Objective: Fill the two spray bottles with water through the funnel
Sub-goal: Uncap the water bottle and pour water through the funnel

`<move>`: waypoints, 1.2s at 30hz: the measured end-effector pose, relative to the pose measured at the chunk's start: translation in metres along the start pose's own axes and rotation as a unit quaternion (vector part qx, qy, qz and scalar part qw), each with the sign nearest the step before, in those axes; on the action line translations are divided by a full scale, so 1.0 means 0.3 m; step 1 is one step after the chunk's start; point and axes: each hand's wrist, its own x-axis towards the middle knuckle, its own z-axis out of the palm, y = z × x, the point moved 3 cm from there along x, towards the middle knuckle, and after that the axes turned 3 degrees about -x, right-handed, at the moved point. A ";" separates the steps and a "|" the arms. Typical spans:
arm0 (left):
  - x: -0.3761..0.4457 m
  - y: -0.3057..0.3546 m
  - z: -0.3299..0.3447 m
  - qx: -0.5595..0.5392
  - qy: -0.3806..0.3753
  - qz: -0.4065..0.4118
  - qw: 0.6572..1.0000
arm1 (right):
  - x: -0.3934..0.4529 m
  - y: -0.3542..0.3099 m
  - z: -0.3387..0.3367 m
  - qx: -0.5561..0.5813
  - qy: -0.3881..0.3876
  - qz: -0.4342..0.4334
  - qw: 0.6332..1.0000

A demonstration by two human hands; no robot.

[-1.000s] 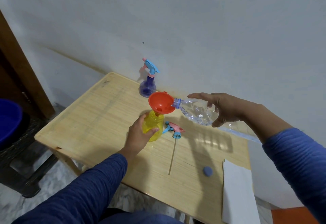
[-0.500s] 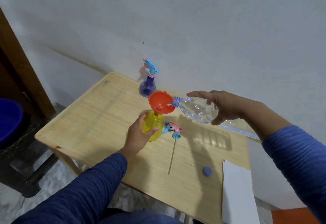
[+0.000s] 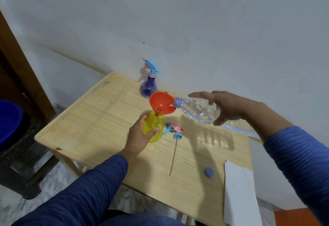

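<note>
— Where do we stand?
— Our left hand (image 3: 138, 137) grips the yellow bottle (image 3: 154, 127) under the funnel (image 3: 161, 105); our right hand (image 3: 229, 107) holds the water bottle (image 3: 197, 111), forefinger straight, mouth at the funnel's rim.
— Around it?
— Spray head (image 3: 175, 131) at three o'clock, purple bottle (image 3: 149, 81) at twelve, cap (image 3: 208, 172) at five on the table (image 3: 92, 127).

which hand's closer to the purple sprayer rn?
Left. The left hand grips the yellow bottle, just in front of the purple sprayer. The right hand holds the water bottle farther right.
</note>
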 end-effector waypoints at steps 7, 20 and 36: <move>-0.001 0.010 -0.004 0.010 0.001 -0.002 1.000 | -0.018 0.039 0.057 0.104 0.068 -0.023 0.992; 0.007 0.020 -0.018 0.026 -0.003 -0.009 1.000 | -0.118 0.157 0.184 0.372 0.426 0.075 0.821; 0.036 0.019 -0.025 0.044 -0.048 -0.011 0.998 | -0.151 0.123 0.394 0.433 0.557 0.235 0.669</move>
